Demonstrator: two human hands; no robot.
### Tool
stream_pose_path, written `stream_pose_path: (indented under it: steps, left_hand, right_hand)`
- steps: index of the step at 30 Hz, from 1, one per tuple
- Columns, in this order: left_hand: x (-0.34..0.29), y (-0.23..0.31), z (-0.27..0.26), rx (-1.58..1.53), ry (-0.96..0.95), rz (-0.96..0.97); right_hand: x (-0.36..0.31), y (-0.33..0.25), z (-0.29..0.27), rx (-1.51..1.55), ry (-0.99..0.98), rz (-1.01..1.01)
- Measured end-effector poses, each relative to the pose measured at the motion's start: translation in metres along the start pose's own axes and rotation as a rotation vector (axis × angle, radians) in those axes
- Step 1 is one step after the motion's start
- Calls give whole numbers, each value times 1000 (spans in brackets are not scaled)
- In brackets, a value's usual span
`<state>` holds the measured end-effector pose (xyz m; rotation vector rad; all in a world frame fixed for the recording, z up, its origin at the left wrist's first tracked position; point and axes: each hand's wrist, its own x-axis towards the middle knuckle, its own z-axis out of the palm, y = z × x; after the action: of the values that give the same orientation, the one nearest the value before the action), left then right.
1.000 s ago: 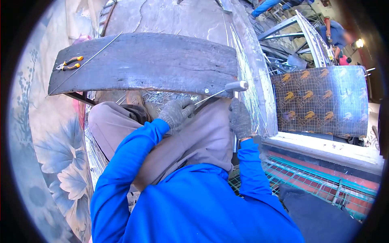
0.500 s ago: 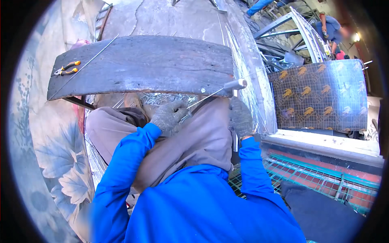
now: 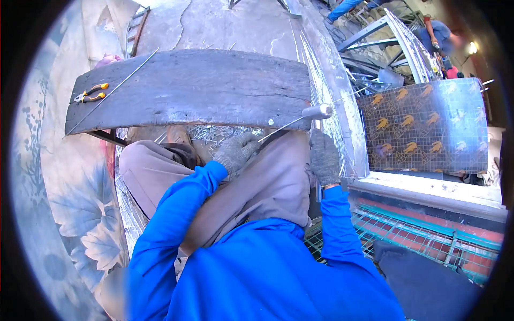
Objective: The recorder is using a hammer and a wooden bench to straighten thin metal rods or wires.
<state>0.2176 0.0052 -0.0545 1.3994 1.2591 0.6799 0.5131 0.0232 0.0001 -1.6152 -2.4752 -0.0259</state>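
Observation:
My left hand (image 3: 236, 153), in a grey knit glove, is closed around a thin metal rod (image 3: 281, 128) above my lap. That rod slants up to the right, over the front right corner of the dark wooden bench (image 3: 193, 88). At that corner the cylindrical metal head of a hammer (image 3: 318, 111) lies over the rod, hiding part of it. My gloved right hand (image 3: 325, 158) grips the hammer's handle, whose end shows below the wrist. Pliers (image 3: 92, 93) with orange and black handles rest at the bench's left end, beside another long thin rod (image 3: 115, 90).
Many thin metal rods (image 3: 334, 128) lie on the floor right of the bench, with cut pieces (image 3: 214, 134) beneath it. A patterned dark panel (image 3: 425, 128) stands at right, near a green wire grid (image 3: 417, 235). Another person (image 3: 436, 40) works at far right.
The view has shifted slightly, so bench and hands appear a little farther right. The hammer head stays by the bench's right corner, and both hands keep their hold.

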Motion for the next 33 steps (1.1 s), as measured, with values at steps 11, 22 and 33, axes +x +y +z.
stream_pose_path:
  steps: [11,22,33]
  left_hand:
    - [4,10,14,84,122,38]
    - [-7,-14,-6,-128,-83,-45]
    - [-1,14,12,68,91,41]
  right_hand:
    - [5,-16,3,247,-145,485]
    - [-15,0,38,43,2,181]
    - [28,-59,-43,660,147,729]
